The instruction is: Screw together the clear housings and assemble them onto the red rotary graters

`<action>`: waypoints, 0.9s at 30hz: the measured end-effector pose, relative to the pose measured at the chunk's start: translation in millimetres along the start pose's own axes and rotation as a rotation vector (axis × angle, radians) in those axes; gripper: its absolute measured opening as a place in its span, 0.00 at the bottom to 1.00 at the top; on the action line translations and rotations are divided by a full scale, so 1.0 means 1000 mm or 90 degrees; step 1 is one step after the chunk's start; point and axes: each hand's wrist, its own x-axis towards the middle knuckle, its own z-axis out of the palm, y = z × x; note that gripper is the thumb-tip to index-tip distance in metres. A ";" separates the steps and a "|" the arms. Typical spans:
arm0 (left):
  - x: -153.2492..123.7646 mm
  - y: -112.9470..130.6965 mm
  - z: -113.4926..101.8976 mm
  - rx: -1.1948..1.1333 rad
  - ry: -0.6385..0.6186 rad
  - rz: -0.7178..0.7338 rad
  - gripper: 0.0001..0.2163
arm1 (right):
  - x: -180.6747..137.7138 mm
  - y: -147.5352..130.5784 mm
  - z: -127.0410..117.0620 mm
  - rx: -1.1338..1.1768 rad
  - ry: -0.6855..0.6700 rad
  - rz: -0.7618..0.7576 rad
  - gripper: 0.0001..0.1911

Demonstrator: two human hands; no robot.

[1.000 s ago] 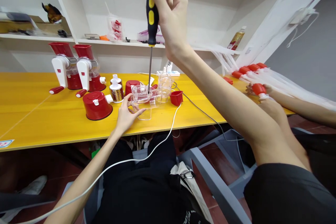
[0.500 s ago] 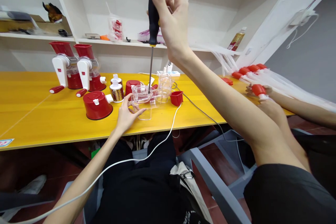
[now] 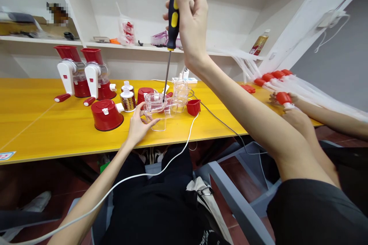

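Observation:
My right hand [image 3: 191, 15] is closed around the black and yellow handle of a long screwdriver [image 3: 173, 19], high above the table. The shaft slants down, its tip at a clear plastic grater housing [image 3: 155, 103] on the table. With thumb and fingers, my left hand [image 3: 140, 124] grips the left side of that housing. Just right of the housing sits a small red hopper [image 3: 193, 107]. To the left are a red base [image 3: 107, 115] with a white knob and metal grater drums [image 3: 128, 100]. Another red base [image 3: 145, 95] lies partly behind the housing.
Two assembled red and white rotary graters [image 3: 96, 74] stand at the back left. A white cable [image 3: 161, 172] crosses over my lap to the table. At right, a co-worker's hands [image 3: 293, 113] hold a red ribbed part. White shelves [image 3: 138, 46] rise behind the yellow table [image 3: 57, 134].
The screwdriver handle has turned in my right hand, showing more yellow, and its top leans slightly farther right. My left hand and the clear housing have stayed in place.

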 end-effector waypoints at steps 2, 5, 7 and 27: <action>0.000 -0.001 0.000 0.004 0.000 0.001 0.37 | -0.001 0.000 -0.001 -0.043 0.000 -0.026 0.02; 0.000 -0.002 0.000 0.007 0.000 0.002 0.37 | -0.002 0.000 -0.004 -0.089 0.007 0.011 0.07; 0.000 -0.002 0.000 0.004 -0.001 -0.001 0.37 | -0.002 0.001 -0.006 -0.083 0.014 0.043 0.10; 0.000 0.003 0.000 -0.007 0.001 -0.010 0.38 | -0.001 0.018 -0.013 -0.141 0.041 0.107 0.07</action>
